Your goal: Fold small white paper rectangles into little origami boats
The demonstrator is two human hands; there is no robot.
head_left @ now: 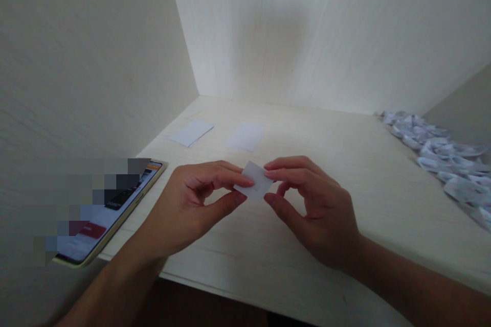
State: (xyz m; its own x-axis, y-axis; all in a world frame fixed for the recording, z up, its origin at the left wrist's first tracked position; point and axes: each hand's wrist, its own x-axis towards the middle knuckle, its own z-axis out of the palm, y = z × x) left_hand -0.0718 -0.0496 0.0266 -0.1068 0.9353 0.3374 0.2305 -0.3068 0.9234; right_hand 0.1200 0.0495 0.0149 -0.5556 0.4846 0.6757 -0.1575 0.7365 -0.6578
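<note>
Right of the phone (115, 214), the left hand (187, 202) pinched the small white paper piece (259, 180), apparently to steady it for the right hand (326, 214), whose narrowly parted fingertips bordered its edge, their grip impossible to tell.

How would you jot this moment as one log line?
Left hand: holding small white paper; Right hand: at paper's right edge; Beyond: two white sheets; Left side: phone; Right side: whitish heap
</note>
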